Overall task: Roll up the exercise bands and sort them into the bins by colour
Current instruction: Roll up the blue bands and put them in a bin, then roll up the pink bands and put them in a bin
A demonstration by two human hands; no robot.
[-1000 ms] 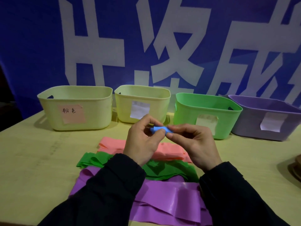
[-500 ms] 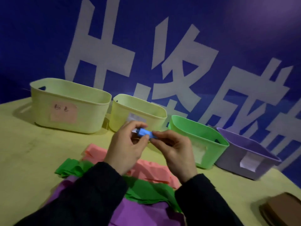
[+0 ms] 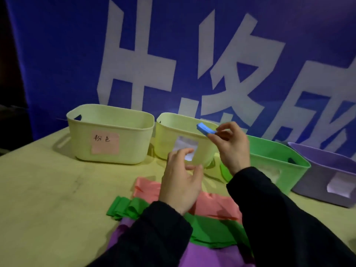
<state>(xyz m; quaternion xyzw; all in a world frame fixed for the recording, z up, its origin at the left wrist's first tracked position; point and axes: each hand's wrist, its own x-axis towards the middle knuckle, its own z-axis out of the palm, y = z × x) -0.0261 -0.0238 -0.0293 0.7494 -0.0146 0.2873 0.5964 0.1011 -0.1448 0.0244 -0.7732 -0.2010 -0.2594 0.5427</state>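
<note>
My right hand (image 3: 230, 147) pinches a small rolled blue band (image 3: 205, 129) and holds it over the front rim of the second pale yellow bin (image 3: 169, 132), which carries a white label. My left hand (image 3: 182, 178) hovers lower, in front of that bin, with its fingers loosely spread and nothing in it. Flat on the table below my arms lie a pink band (image 3: 215, 204), a green band (image 3: 127, 208) and a purple band (image 3: 208, 255), partly covered by my sleeves.
Four bins stand in a row at the back: a pale yellow bin with a pink label (image 3: 107, 132) at the left, then the second yellow one, a green bin (image 3: 273, 157) and a purple bin (image 3: 325, 172). A blue banner hangs behind. Bare tabletop (image 3: 48, 189) lies to the left.
My left hand has let go of the blue roll and dropped lower. My right hand has carried the roll up and back to the second yellow bin. The view has swung left.
</note>
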